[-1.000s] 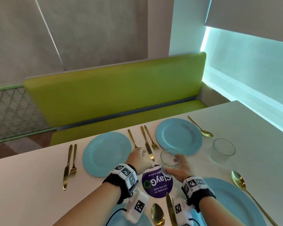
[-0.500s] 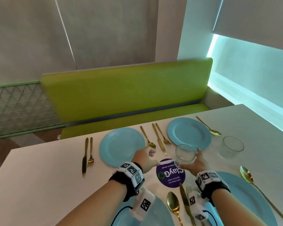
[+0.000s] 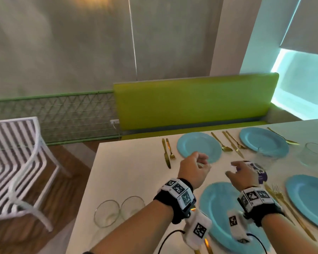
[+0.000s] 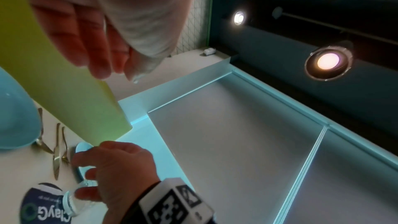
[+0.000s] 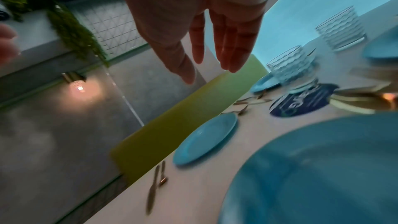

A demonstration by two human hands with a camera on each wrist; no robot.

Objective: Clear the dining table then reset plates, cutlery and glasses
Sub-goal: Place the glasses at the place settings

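Observation:
Light blue plates are laid on the white table (image 3: 128,173): two far ones (image 3: 198,147) (image 3: 262,142) and two near ones (image 3: 220,208) (image 3: 308,198), with gold cutlery (image 3: 231,143) between them. A ribbed glass (image 3: 266,158) stands by the purple sticker (image 3: 261,171), and another glass (image 3: 313,154) stands further right. My right hand (image 3: 233,168) hovers left of the ribbed glass, fingers straight and empty. My left hand (image 3: 202,162) hangs loosely curled over the far left plate's edge, holding nothing. Two more glasses (image 3: 106,213) (image 3: 133,205) stand at the near left.
A green bench (image 3: 191,103) runs along the far side of the table. A white slatted chair (image 3: 17,162) stands on the wooden floor to the left. A knife and fork (image 3: 166,153) lie left of the far left plate.
My right hand set the ribbed glass down beside the purple sticker, let go and drew left. The view has swung left, bringing the chair and two near glasses into sight.

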